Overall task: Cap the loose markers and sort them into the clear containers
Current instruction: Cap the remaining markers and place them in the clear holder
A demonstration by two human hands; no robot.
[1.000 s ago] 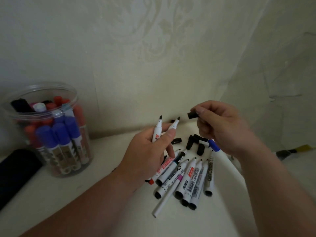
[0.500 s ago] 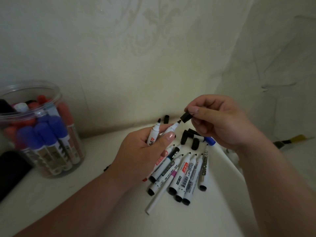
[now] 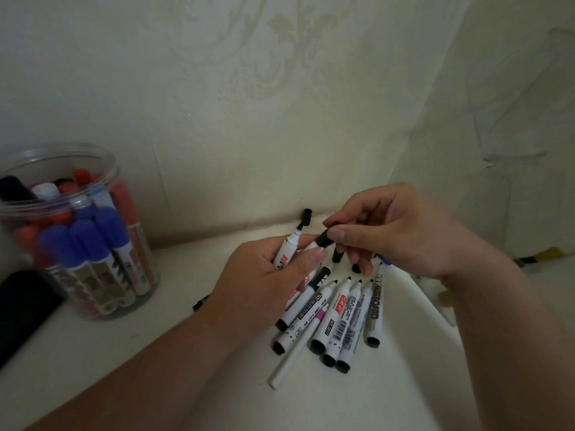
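My left hand (image 3: 264,284) grips two white markers. One marker (image 3: 287,248) sticks up uncapped, its black tip bare. The other carries a black cap (image 3: 323,238) that my right hand (image 3: 392,231) pinches on its tip between thumb and forefinger. Below both hands lies a pile of several loose white markers (image 3: 339,318) on the pale surface, most uncapped with tips pointing away from me. A few loose black caps (image 3: 336,255) sit at the pile's far end, partly hidden by my fingers.
A clear round container (image 3: 77,231) at the left holds several capped blue and red markers. A dark flat object (image 3: 21,309) lies at the left edge. One black cap (image 3: 307,214) stands by the wall. The wall corner closes in behind and to the right.
My right hand brought the black cap down and left from mid-air onto the tip of one marker held by my left hand. The view shifted slightly.
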